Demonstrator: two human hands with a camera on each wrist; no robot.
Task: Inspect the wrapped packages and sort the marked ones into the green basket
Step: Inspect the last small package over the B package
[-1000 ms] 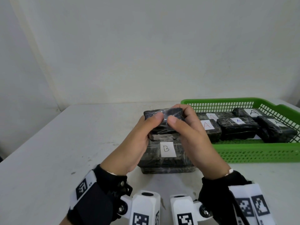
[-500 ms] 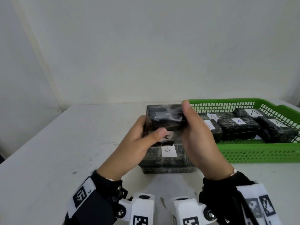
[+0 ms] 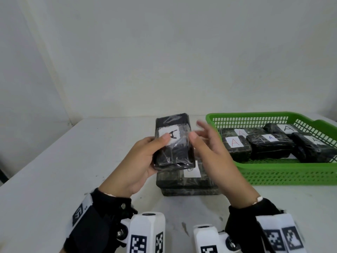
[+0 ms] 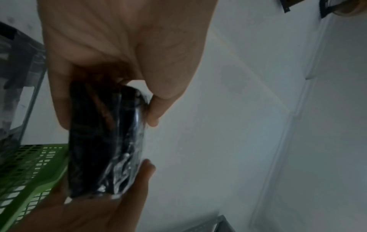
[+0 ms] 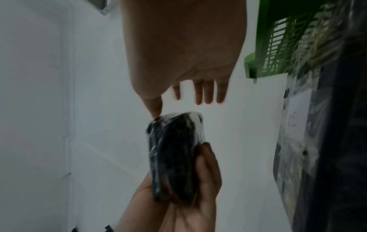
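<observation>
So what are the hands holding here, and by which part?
The left hand grips a black wrapped package by its near half, thumb on the white label, fingers behind. The right hand is open, holding nothing, its thumb tip at the package's edge.

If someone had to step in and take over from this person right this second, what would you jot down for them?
Left hand: grips one wrapped package above the table, its white label facing up with a black mark, the thumb resting on the label.
Right hand: open beside the package, the thumb at its edge and the fingers spread.
Green basket: on the right, already holds at least four packages labelled A.
Stack of packages: on the table under the hands, white label on top.
Done: several packages sorted.
Left: probably place the held package if its mark qualifies, then check the stack.
</observation>
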